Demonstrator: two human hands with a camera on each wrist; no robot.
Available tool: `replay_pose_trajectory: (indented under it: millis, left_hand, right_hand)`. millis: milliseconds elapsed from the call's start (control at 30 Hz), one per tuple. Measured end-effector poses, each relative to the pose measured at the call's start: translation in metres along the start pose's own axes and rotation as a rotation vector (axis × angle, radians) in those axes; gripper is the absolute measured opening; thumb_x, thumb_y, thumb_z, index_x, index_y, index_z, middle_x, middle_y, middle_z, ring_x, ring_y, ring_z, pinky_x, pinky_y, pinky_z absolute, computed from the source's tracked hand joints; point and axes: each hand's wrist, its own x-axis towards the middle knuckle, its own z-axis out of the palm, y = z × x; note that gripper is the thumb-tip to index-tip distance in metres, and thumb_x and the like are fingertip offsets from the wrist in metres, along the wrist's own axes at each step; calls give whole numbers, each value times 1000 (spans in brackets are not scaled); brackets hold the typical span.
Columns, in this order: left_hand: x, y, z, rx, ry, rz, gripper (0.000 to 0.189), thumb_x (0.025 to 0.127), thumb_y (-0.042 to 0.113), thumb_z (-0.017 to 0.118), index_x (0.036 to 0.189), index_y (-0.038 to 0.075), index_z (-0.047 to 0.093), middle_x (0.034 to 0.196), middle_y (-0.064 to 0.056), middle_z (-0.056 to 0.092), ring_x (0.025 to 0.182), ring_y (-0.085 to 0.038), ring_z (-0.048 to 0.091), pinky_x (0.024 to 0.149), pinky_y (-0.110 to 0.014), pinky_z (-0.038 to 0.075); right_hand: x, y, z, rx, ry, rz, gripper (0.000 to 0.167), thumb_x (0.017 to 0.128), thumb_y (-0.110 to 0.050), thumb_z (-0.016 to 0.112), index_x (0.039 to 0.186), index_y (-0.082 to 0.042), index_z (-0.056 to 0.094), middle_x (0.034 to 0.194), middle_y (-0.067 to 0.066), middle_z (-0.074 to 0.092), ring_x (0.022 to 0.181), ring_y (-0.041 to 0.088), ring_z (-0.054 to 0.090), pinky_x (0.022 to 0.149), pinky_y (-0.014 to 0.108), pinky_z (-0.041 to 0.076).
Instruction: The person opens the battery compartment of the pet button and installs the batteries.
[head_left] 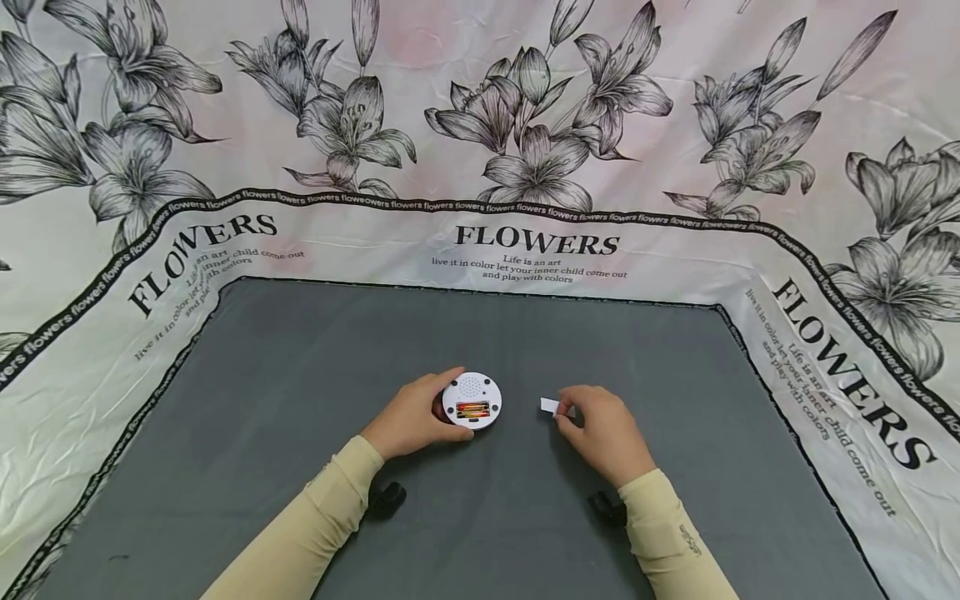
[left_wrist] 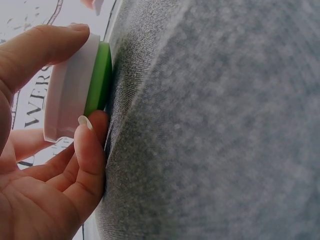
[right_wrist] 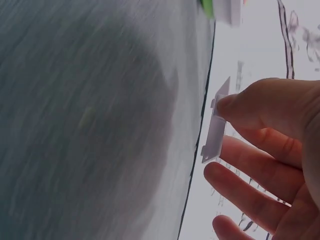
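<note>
A round white device (head_left: 472, 388) lies with its underside up, its battery compartment uncovered and batteries (head_left: 473, 410) showing inside. Small holes dot the face above them. From the side, the left wrist view shows its white body (left_wrist: 72, 95) over a green part (left_wrist: 99, 80) next to the grey cloth. My left hand (head_left: 420, 414) grips it by the rim, thumb on one side and fingers on the other. To its right, my right hand (head_left: 603, 429) pinches a small white battery cover (right_wrist: 216, 131) with tabs along one edge, held apart from the device.
A grey cloth (head_left: 300, 350) covers the work surface. Around it runs a white border printed with flowers and lettering (head_left: 537, 241). Black straps (head_left: 387, 500) show by both wrists.
</note>
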Motion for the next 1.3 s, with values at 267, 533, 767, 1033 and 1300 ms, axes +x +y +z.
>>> replay_pose_trajectory:
  millis: [267, 533, 767, 1033, 1300]
  left_hand:
    - [5, 1, 6, 15, -5, 30, 102, 81, 42, 96, 166, 18, 46, 133, -4, 67, 113, -15, 61, 100, -38, 51]
    - [5, -3, 4, 10, -12, 30, 101, 83, 41, 95, 167, 20, 44, 133, -5, 66, 109, -14, 62, 96, -37, 53]
    - [4, -3, 1, 5, -12, 39, 100, 85, 42, 93, 168, 19, 43, 137, -6, 66, 108, -14, 61, 95, -37, 52]
    - [0, -2, -2, -3, -14, 50, 100, 87, 42, 91, 169, 16, 41, 140, -9, 65, 108, -15, 62, 94, -37, 52]
    - [-1, -3, -3, 1, -14, 35, 99, 87, 42, 91, 169, 18, 41, 142, -10, 65, 108, -16, 62, 93, -37, 52]
  right_hand:
    - [11, -30, 9, -7, 50, -102, 18, 89, -9, 86, 85, -18, 71, 99, 4, 78, 89, 22, 68, 84, 45, 56]
    - [22, -63, 16, 5, 59, -237, 16, 90, -11, 88, 89, -17, 73, 101, -1, 79, 93, 20, 71, 94, 46, 57]
    - [27, -80, 25, 27, 66, -313, 20, 89, -9, 86, 86, -19, 69, 95, -6, 75, 93, 17, 69, 102, 48, 55]
    - [25, -90, 35, 18, 70, -339, 21, 86, -9, 89, 86, -19, 71, 113, 1, 81, 110, 24, 74, 113, 64, 48]
    - [26, -93, 37, 9, 67, -336, 20, 88, -9, 87, 84, -19, 70, 117, 4, 81, 110, 25, 74, 113, 65, 48]
